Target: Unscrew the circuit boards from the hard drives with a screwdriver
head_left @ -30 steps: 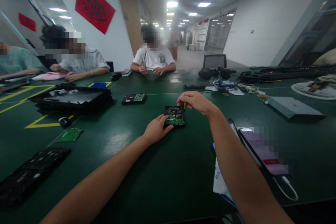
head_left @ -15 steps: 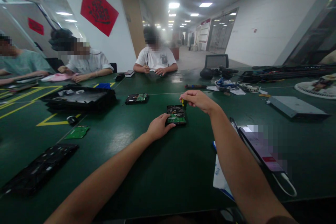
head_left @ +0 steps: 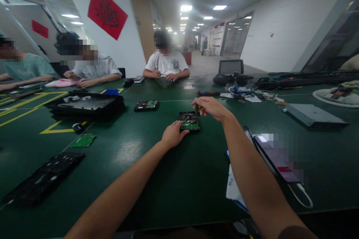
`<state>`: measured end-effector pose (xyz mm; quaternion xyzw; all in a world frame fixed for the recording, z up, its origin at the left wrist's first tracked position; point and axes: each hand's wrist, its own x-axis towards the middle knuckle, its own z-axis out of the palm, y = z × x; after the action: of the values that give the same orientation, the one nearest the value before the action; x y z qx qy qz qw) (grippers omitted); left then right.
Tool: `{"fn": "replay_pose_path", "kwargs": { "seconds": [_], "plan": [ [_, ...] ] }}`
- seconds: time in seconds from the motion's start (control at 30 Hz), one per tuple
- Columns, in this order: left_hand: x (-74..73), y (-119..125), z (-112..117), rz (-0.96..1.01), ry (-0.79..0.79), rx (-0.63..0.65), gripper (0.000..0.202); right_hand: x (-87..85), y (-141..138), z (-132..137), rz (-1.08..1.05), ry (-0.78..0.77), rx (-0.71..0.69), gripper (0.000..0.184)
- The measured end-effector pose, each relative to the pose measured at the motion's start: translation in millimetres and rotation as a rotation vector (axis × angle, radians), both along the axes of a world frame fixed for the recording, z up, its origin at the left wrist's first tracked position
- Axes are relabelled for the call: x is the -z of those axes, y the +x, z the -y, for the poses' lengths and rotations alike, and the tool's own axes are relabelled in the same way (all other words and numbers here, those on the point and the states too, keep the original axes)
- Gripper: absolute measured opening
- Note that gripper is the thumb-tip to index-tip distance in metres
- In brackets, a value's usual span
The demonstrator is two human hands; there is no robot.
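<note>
- The small black and green hard drive point(head_left: 190, 121) lies flat on the dark green table point(head_left: 174, 183), in front of the person and between the two hands.
- The left hand point(head_left: 172, 135) holds the drive by its left side. Its fingers are on the near left part, and the thumb lies along the near edge.
- The right hand point(head_left: 211, 107) pinches a little screwdriver point(head_left: 198, 109), dark with some yellow, between thumb and fingers. It stands about upright by the drive's far right corner. Its tip is too small to see, so I cannot tell if it touches.
- Another hard drive point(head_left: 146, 105) lies to the left and farther off.
- A long dark tool point(head_left: 209, 93) lies behind the right hand. To the right of it is a bowl point(head_left: 239, 91) with blue things in it.
- On the left side are a big black tray point(head_left: 84, 105), a computer mouse point(head_left: 77, 127), a loose green board point(head_left: 83, 140) and a long black part point(head_left: 46, 175).
- On the right, by the right arm, is a phone point(head_left: 276, 158) with a white cord point(head_left: 305, 196). A white and blue packet point(head_left: 233, 186) is partly under the arm.
- Farther right sits a flat gray box point(head_left: 315, 114).
- A person in a white shirt point(head_left: 166, 63) sits across the table.
</note>
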<state>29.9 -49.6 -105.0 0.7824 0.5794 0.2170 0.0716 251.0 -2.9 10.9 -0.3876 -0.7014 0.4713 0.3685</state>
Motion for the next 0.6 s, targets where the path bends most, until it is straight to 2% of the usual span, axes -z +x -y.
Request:
{"fn": "replay_pose_path", "kwargs": {
  "seconds": [0.13, 0.33, 0.6],
  "plan": [
    [2.3, 1, 0, 0.035, -0.004, 0.004, 0.051, -5.8, 2, 4, 0.050, 0.021, -0.005, 0.028],
    [7.5, -4, 1, 0.033, 0.016, 0.022, 0.055, -6.6, 2, 2, 0.075, 0.094, 0.132, 0.019],
    [13.6, -6, 1, -0.031, 0.037, 0.045, 0.060, 6.1, -1, -9, -0.016, 0.085, 0.106, 0.035]
  ]
}}
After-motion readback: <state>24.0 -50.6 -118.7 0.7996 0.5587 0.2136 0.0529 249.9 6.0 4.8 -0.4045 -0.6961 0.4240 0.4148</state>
